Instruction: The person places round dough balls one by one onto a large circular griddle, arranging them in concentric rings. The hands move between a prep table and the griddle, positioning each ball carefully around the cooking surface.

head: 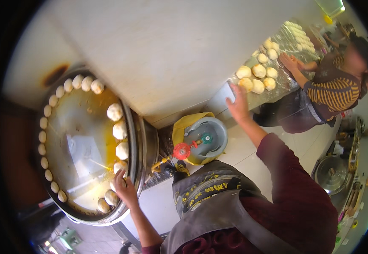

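Note:
A large round pan point(88, 133) stands at the left of the head view, with oil in it and a ring of pale dough balls along its rim. My left hand point(125, 187) is over the pan's near right edge, its fingers touching or just above a dough ball point(120, 166); its grip on the ball is partly hidden. My right hand point(238, 103) reaches up at the centre right with fingers spread and nothing seen in it. Beyond its fingertips, a group of dough balls point(258, 86) lies on the worktop point(260, 101).
A co-worker point(333, 85) in a striped top works dough at the worktop. Between pan and worktop stands a gas cylinder point(220, 133) with a red regulator point(181, 151) and hose. A pale wall point(158, 57) rises beyond. A lidded pot point(331, 174) is at the right.

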`<move>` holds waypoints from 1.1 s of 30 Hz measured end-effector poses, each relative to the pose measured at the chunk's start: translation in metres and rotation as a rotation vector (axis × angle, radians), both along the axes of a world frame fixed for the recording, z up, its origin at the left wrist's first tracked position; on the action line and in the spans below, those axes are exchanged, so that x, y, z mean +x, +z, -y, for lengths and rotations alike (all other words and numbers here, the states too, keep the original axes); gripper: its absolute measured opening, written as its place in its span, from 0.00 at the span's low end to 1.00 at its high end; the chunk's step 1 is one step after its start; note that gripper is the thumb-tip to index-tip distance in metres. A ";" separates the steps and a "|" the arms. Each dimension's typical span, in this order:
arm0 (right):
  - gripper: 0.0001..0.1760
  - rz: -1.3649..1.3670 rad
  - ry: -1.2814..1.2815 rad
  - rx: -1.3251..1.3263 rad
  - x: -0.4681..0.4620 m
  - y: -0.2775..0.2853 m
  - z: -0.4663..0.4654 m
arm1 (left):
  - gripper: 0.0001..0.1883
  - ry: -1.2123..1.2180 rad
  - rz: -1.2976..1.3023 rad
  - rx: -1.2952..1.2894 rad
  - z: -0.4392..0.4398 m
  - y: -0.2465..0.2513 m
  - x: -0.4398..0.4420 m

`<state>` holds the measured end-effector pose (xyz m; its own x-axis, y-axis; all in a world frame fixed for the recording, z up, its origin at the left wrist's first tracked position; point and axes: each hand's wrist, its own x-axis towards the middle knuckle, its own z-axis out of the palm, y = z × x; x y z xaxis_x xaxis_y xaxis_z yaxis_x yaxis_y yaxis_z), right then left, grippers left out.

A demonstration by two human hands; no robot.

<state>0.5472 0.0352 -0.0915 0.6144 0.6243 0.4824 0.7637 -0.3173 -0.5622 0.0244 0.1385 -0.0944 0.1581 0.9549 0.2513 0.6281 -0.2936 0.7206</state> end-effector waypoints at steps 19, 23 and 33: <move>0.36 -0.187 0.383 -0.270 0.088 0.055 0.053 | 0.46 -1.035 -0.141 -0.054 0.040 0.048 0.454; 0.40 -0.150 0.270 -0.432 0.098 0.058 0.062 | 0.46 -1.062 -0.357 -0.097 0.039 0.036 0.465; 0.32 -0.323 0.319 -0.289 0.105 0.040 0.104 | 0.43 -0.686 1.125 -1.687 0.048 0.079 0.281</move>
<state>0.6522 -0.0692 -0.0512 0.4610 0.8837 0.0814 0.6502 -0.2739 -0.7086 0.3052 0.0907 -0.0149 0.9188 0.1814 -0.3505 -0.0437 0.9295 0.3663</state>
